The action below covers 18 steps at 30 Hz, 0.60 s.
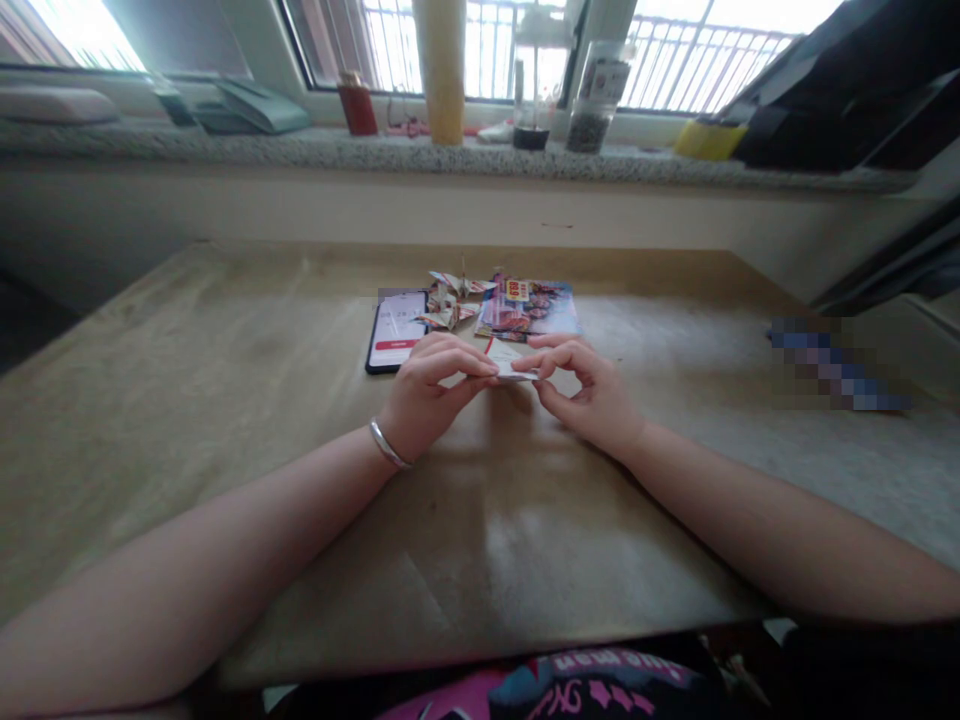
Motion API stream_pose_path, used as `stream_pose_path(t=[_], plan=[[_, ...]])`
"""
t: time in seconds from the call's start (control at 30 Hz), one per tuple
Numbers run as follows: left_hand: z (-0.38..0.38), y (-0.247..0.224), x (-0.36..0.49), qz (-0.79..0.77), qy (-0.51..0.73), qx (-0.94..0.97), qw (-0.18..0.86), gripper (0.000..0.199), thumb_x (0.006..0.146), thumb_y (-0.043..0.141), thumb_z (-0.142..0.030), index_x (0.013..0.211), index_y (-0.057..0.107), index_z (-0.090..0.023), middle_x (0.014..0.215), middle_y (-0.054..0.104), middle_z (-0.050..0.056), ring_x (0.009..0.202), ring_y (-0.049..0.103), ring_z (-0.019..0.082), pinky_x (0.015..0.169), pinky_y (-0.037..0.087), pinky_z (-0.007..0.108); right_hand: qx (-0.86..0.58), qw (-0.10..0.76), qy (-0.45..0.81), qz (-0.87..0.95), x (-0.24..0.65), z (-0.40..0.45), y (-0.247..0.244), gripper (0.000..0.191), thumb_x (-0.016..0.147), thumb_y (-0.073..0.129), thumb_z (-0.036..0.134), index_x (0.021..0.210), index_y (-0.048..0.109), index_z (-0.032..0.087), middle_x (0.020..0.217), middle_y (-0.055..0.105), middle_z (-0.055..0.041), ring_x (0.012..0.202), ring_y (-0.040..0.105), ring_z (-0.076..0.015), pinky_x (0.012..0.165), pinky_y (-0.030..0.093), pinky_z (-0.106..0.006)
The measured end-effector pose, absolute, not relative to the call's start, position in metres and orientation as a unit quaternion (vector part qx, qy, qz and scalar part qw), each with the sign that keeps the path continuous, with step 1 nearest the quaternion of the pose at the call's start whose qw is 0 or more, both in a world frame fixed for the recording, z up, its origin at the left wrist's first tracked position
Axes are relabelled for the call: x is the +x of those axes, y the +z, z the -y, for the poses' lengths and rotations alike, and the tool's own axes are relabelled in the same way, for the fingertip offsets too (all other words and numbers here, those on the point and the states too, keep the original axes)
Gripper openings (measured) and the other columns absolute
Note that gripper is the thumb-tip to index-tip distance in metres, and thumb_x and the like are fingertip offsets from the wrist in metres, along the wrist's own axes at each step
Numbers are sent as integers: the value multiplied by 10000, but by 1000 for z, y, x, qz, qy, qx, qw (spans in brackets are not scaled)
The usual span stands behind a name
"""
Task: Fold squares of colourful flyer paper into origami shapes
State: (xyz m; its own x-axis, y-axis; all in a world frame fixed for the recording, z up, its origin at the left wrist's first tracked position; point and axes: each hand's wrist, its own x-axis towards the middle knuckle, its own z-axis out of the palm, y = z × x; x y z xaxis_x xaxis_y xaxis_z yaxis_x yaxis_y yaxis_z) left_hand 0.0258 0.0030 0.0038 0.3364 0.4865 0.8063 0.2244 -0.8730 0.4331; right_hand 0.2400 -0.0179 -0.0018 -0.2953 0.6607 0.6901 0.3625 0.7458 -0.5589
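A small folded piece of paper (507, 360), pale with a red strip at one corner, is held between my two hands just above the table. My left hand (442, 378), with a silver bangle at the wrist, pinches its left edge between thumb and fingers. On the other side my right hand (581, 390) pinches the right edge with thumb and forefinger. Behind my left hand lie several folded paper cranes (450, 300) in printed paper. A colourful printed leaflet (531, 308) lies flat just beyond the folded paper.
A phone (394, 335) with a lit screen lies left of the cranes on the table (300, 540). A blurred blue item (836, 370) is at the right. The stone windowsill (300, 150) carries a red bottle (357, 104), a yellow cylinder (441, 70) and jars.
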Motion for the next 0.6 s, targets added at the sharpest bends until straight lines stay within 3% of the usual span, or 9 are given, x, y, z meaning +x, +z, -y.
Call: stream_pose_path(t=[0.43, 0.6], plan=[[-3, 3, 25, -235, 528, 806, 126, 99, 827, 690, -260, 759, 659, -196, 794, 716, 24, 766, 652, 145, 756, 493, 333, -334, 521, 197, 760, 240, 19, -5, 72, 857, 615, 204, 855, 559, 248, 954, 741, -29, 1161, 574, -208, 951, 479, -453], [-5, 2, 25, -233, 522, 812, 117, 81, 832, 679, -257, 787, 654, -193, 799, 709, 27, 787, 646, 152, 769, 493, 334, -336, 512, 128, 780, 240, 18, -1, 85, 842, 604, 175, 835, 564, 250, 946, 734, -18, 1082, 597, -214, 948, 465, -456]])
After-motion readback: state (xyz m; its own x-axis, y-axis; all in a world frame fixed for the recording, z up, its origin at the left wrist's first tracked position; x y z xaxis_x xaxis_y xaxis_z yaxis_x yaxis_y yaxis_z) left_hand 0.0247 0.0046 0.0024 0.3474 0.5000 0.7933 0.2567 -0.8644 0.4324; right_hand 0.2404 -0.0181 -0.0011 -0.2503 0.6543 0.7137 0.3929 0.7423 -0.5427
